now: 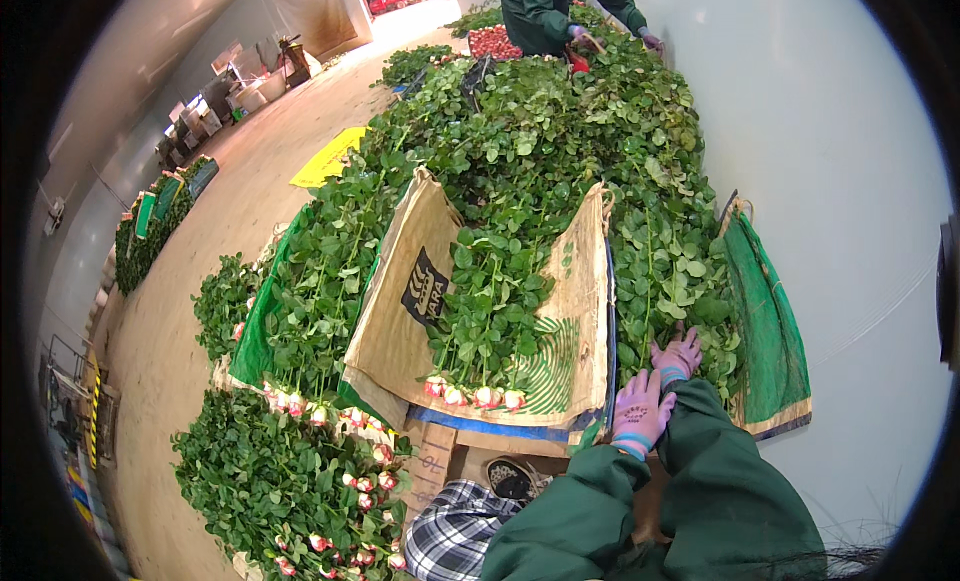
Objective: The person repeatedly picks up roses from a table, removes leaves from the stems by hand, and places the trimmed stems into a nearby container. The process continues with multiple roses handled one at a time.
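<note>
My left hand [642,412], in a pink-purple glove with a blue cuff, lies with fingers spread at the lower edge of a pile of leafy rose stems. Farther up and right, my right hand [678,353], gloved alike, rests among the leaves [652,258], its fingertips partly covered. Those stems lie between a green mesh sheet [772,318] on the right and an upright woven sack flap on the left. Left of my hands, an opened tan woven sack [397,333] holds rose stems with pink-and-white blooms [487,397] in a row at its near edge.
More rose bundles [285,476] stand at lower left, by a wooden board [433,461]. A person in green [536,18] works at the far end of the pile. A pale wall [810,130] borders the right side. A yellow sheet [326,159] lies beside the pile.
</note>
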